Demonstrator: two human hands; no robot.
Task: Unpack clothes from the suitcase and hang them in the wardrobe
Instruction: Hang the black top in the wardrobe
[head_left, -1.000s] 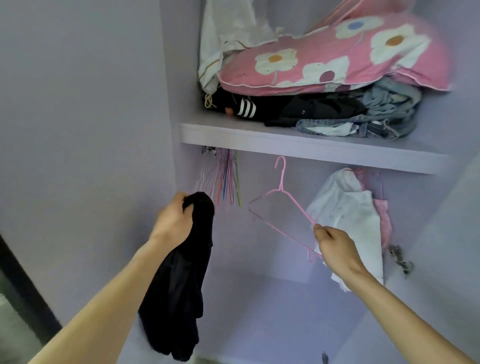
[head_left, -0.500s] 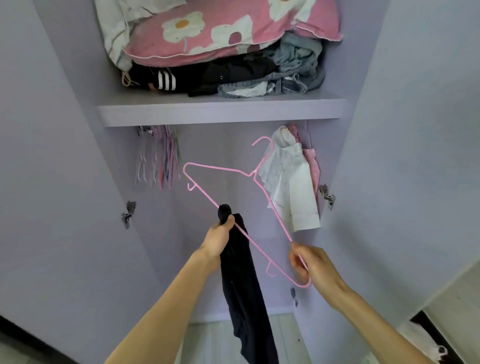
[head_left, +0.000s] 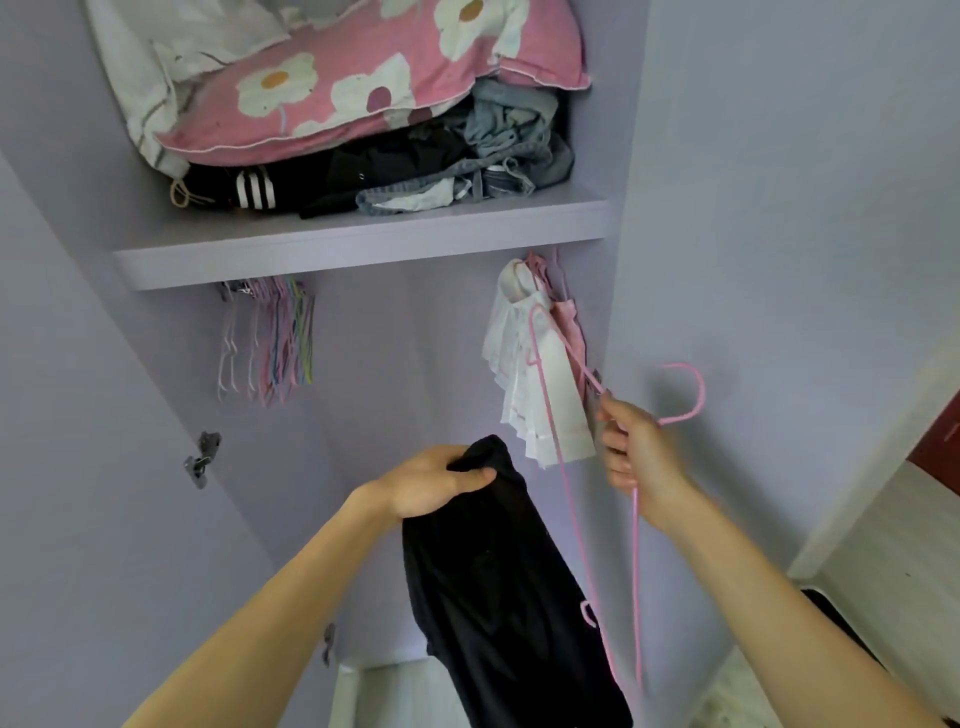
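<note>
Left hand (head_left: 434, 488) curls its fingers round the garment's (head_left: 498, 597) bunched top, cloth hanging below them. Right hand (head_left: 636, 452) pinches the hanger (head_left: 636, 571) beside its hook. Its dangling end could snag the cloth, I reckon.

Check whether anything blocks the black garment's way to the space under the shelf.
Nothing visible does: the gap between the empty hangers and the white garment is open. The black garment, in the left hand, is not yet on the pink hanger.

Open gap under shelf (head_left: 363, 244) between empty hangers (head_left: 270, 343) at left and hung white garment (head_left: 535, 395) at right. Shelf top crammed: pillow (head_left: 363, 88), clothes (head_left: 498, 145).
</note>
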